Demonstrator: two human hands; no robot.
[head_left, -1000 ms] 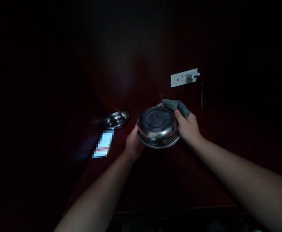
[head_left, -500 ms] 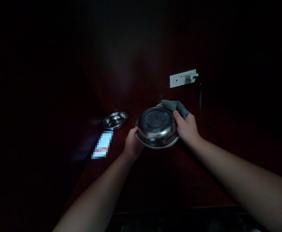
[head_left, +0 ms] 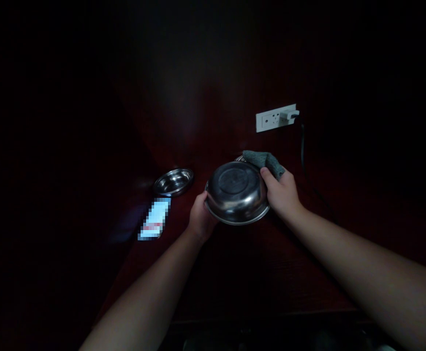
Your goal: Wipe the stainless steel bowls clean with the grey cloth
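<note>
A shiny steel bowl [head_left: 237, 192] is held bottom up over the dark red table [head_left: 271, 278]. My left hand [head_left: 201, 217] grips its rim from the left, thumb on the edge and the other fingers hidden beneath. At the bowl's right side, my right hand [head_left: 282, 192] is closed on a grey-green cloth [head_left: 259, 158], which lies against the bowl's far edge. Part of another metal rim [head_left: 240, 158] shows behind the bowl, mostly hidden.
Left of the bowl, a second steel bowl [head_left: 174, 182] stands upright on the table. A lit, pixelated phone screen [head_left: 154, 219] lies in front of it. On the back wall is a white power socket [head_left: 276, 118] with a plug and a dark cable [head_left: 302, 151] hanging down.
</note>
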